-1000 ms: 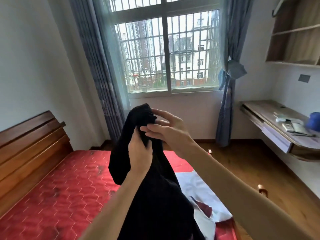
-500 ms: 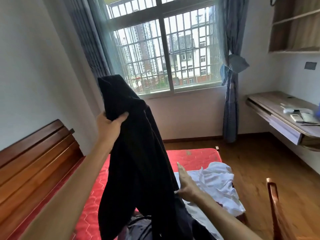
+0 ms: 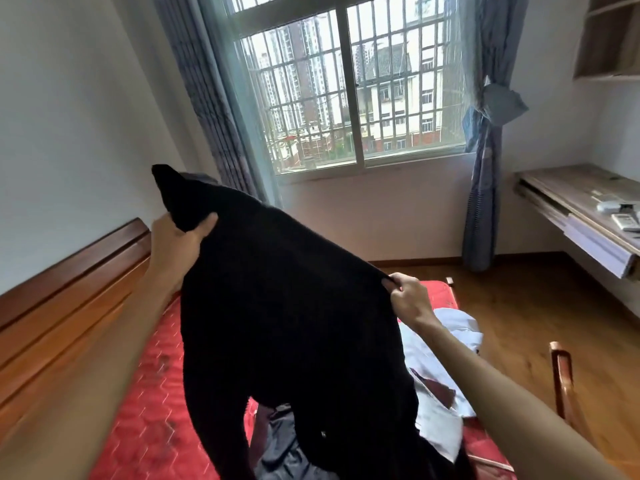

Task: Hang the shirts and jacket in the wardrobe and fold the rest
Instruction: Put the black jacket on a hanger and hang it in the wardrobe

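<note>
A black garment (image 3: 291, 299) hangs spread in the air over the bed. My left hand (image 3: 176, 247) grips its upper left corner, raised near the headboard. Lower and to the right, my right hand (image 3: 408, 299) pinches the garment's other top edge. The cloth stretches taut between both hands and drapes down to the mattress. A white garment (image 3: 440, 344) lies crumpled on the bed at the right, partly hidden by the black one. A dark grey garment (image 3: 284, 445) lies under the hanging cloth.
The bed has a red quilted mattress (image 3: 149, 414) and a wooden headboard (image 3: 62, 306) on the left. A wooden chair back (image 3: 561, 379) stands at the right. A wall desk (image 3: 581, 209) with small items, a barred window (image 3: 349, 84) and curtains lie beyond.
My right hand rose from beside the white garment and took hold of the black garment's edge. My left hand dropped lower, and the cloth now spreads wide between both hands.
</note>
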The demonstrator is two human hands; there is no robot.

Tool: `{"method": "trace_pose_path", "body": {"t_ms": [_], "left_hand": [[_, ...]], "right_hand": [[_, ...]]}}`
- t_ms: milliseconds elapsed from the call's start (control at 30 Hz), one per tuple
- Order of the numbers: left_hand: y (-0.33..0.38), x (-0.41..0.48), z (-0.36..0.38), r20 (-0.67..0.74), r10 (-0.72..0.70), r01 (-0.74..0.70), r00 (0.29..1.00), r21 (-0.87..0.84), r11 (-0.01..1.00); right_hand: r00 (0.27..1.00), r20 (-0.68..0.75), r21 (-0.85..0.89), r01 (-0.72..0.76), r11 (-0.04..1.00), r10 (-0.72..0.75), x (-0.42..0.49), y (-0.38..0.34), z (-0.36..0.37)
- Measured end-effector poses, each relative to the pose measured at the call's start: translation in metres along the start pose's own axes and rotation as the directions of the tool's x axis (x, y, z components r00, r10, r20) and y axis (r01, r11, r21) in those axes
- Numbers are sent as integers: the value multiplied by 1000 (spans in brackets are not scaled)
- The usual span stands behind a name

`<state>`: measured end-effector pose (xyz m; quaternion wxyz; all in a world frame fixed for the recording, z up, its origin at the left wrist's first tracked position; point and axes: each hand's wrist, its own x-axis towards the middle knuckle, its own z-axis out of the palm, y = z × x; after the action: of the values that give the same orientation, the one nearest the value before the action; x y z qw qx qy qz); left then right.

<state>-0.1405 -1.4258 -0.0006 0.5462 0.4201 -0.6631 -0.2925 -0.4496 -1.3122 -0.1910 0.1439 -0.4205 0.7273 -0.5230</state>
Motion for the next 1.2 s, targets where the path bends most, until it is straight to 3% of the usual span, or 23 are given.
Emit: {"method": "trace_pose_path", "body": {"t_ms": [233, 300, 367, 500, 600, 700, 833, 933, 1100, 1200], "left_hand": [[13, 0, 17, -30, -17, 16, 999, -38, 999], [23, -1, 31, -17, 7, -7, 1000, -35, 999], [32, -2, 46, -10, 37, -38, 999, -5, 999], [35, 1, 64, -16, 38, -38, 999, 4, 999], [27, 0, 73, -19, 10, -9, 1000, 23, 1000], [20, -4, 80, -32, -25, 27, 999, 35, 999], [11, -9, 71, 5, -42, 42, 999, 67, 997], [2, -4, 52, -10, -19, 21, 1000, 186, 982], [-25, 3, 13, -44, -79, 91, 996, 476, 875], [-37, -2, 11, 155, -344, 199, 926, 574, 795]], "right_hand": [[994, -41, -219, 85, 972, -97, -11, 11, 15], [983, -30, -188, 175, 966, -183, -39, 14, 28], [963, 98, -127, 261, 957, -250, -72, 15, 38], [950, 149, -89, 289, 953, -274, -143, 19, 51], [950, 234, -173, 250, 953, -207, -174, 20, 77], [941, 338, -337, 113, 935, 8, -175, 11, 111], [956, 257, -481, -2, 876, 144, -151, -1, 139], [986, 145, -351, -30, 936, 86, -122, 2, 122], [989, 25, -96, -143, 985, 146, -68, 1, 83], [995, 9, 42, -103, 994, 102, -44, -26, 69]]}}
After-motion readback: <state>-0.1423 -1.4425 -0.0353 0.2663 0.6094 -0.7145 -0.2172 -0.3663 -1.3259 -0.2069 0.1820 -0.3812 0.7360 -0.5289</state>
